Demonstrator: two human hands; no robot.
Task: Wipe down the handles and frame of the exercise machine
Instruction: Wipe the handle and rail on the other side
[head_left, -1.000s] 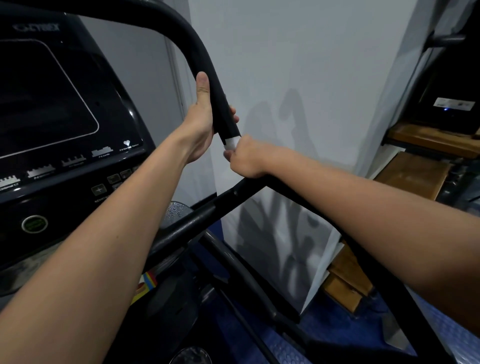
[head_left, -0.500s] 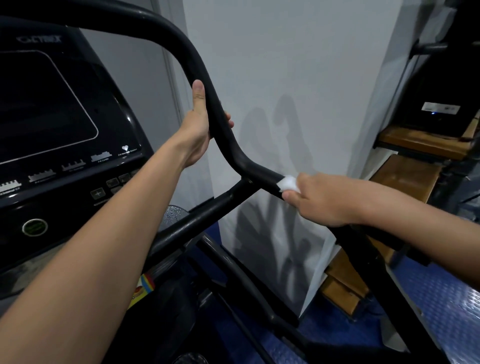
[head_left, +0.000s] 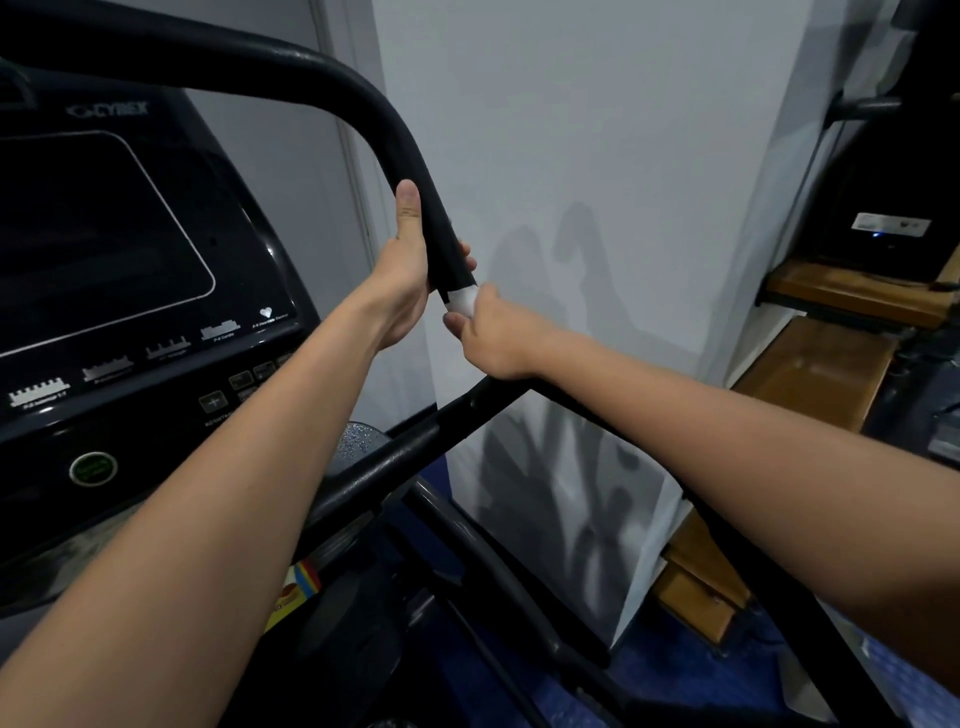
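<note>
A black curved handle bar (head_left: 358, 98) of the exercise machine arcs from the top left down to the centre. My left hand (head_left: 408, 275) grips this bar, thumb lying up along it. Just below, my right hand (head_left: 491, 335) is wrapped around the same bar with a small white wipe (head_left: 463, 300) pressed against it; only a bit of the wipe shows above my fingers. A black frame bar (head_left: 395, 457) branches off down to the left beneath my right hand.
The machine's dark console (head_left: 104, 249) with buttons fills the left side. A white wall panel (head_left: 597, 208) stands right behind the bar. Wooden shelves (head_left: 810, 374) and dark equipment are at the right. Blue flooring (head_left: 670, 675) lies below.
My right hand with the wipe slid down the bar to the lower right, then came back up to just under my left hand. My left hand stayed gripping the bar.
</note>
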